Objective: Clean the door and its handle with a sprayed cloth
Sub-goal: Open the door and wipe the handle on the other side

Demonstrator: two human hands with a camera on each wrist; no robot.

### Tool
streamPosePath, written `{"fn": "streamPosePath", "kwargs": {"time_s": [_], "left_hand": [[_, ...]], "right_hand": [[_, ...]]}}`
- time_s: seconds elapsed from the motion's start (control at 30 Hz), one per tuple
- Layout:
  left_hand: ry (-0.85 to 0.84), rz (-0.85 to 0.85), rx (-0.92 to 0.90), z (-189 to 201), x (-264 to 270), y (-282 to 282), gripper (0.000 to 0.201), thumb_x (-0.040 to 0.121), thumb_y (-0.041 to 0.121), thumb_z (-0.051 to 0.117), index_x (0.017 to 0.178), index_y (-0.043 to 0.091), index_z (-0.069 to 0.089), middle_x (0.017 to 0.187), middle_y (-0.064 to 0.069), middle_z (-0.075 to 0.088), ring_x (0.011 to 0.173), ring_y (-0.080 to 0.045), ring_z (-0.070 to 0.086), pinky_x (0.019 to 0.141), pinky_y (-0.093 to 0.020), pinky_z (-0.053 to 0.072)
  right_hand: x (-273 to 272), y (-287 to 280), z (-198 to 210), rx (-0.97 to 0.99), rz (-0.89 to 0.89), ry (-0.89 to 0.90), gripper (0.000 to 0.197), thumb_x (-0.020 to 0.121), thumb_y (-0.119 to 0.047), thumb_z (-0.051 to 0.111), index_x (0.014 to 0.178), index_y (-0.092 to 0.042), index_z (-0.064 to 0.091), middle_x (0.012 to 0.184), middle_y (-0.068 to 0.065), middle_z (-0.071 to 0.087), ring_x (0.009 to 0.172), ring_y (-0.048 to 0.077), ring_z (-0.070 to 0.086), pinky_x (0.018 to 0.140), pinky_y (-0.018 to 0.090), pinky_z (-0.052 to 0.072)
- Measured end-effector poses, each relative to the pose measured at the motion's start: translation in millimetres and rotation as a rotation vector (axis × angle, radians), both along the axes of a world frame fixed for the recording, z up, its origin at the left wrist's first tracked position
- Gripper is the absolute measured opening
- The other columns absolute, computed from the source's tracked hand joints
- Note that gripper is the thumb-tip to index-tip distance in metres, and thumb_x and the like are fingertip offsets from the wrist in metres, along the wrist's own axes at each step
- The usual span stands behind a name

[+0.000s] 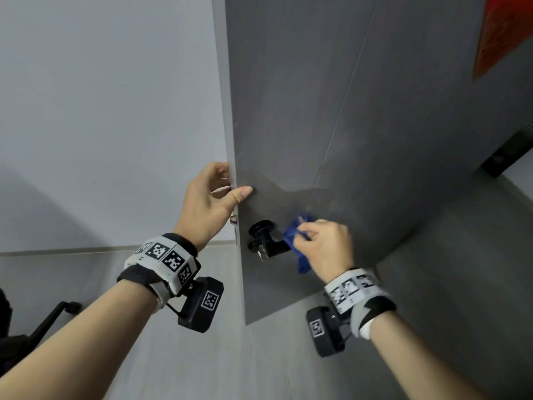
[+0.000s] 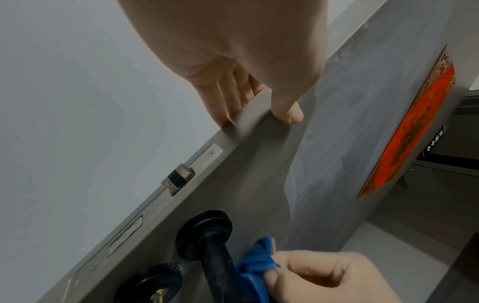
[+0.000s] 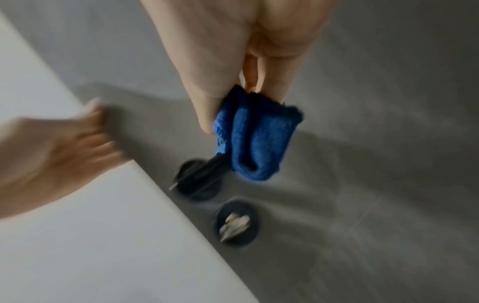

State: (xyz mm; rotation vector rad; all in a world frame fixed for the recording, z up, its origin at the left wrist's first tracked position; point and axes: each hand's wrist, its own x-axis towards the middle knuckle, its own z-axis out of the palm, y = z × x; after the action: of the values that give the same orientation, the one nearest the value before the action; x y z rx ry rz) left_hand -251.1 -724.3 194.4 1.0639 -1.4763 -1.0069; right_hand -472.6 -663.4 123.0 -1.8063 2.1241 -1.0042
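Note:
A grey door (image 1: 331,116) stands ajar, its free edge toward the left. My left hand (image 1: 212,203) grips that edge above the lock, thumb on the door's face, fingers round the back (image 2: 233,98). A black lever handle (image 1: 266,236) with a round rose sticks out of the door; below it sits a black keyhole plate with a key (image 3: 234,224). My right hand (image 1: 323,246) pinches a folded blue cloth (image 1: 297,243) and holds it against the lever's outer part (image 2: 255,266). The right wrist view is blurred; there the cloth (image 3: 259,141) covers the lever's end.
A pale wall (image 1: 109,111) lies left of the door. A red paper decoration (image 1: 501,36) hangs high on the door's face. The metal latch (image 2: 180,178) shows in the door's edge. A black chair base (image 1: 54,313) stands on the grey floor at lower left.

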Motion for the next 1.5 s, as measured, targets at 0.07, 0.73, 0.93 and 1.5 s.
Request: {"fn": "streamPosePath", "kwargs": {"time_s": [0.07,0.73,0.93,1.5], "left_hand": [[-0.001,-0.005,0.002,0.2,-0.9,2.8,0.037,0.086,0.007,0.075,0.118,0.0,0.059,0.111,-0.01,0.069,0.096,-0.011,0.072,0.085,-0.02,0.054],[0.008,0.02,-0.015,-2.7,-14.7,42.5,0.036,0.085,0.013,0.077,0.115,0.002,0.06,0.114,-0.011,0.069,0.097,-0.007,0.068,0.079,-0.016,0.053],[-0.005,0.035,-0.027,-1.6,-22.7,60.0,0.035,0.084,0.013,0.078,0.113,0.004,0.06,0.108,-0.006,0.068,0.096,-0.011,0.067,0.077,-0.016,0.053],[-0.099,-0.253,-0.053,-0.7,-36.4,121.0,0.05,0.064,0.028,0.092,0.081,0.017,0.046,0.08,0.004,0.06,0.076,-0.017,0.064,0.072,-0.046,0.058]], "right_hand": [[29.1,5.4,-1.8,-0.011,0.117,0.031,0.02,0.069,-0.028,0.061,0.064,-0.009,0.067,0.059,0.005,0.054,0.055,0.027,0.052,0.049,0.035,0.043],[-62.1,27.3,-38.1,0.029,-0.106,-0.767,0.023,0.094,-0.005,0.065,0.085,-0.024,0.075,0.094,0.016,0.072,0.082,0.017,0.066,0.081,0.032,0.051],[-33.9,71.3,-74.5,0.029,-0.147,-0.931,0.014,0.092,-0.001,0.066,0.095,-0.01,0.076,0.084,0.005,0.074,0.077,0.008,0.066,0.077,0.03,0.051],[29.8,163.1,-69.8,-0.118,-0.224,-0.945,0.021,0.086,-0.002,0.072,0.089,-0.023,0.078,0.095,0.016,0.064,0.085,0.019,0.069,0.08,0.027,0.052]]}}
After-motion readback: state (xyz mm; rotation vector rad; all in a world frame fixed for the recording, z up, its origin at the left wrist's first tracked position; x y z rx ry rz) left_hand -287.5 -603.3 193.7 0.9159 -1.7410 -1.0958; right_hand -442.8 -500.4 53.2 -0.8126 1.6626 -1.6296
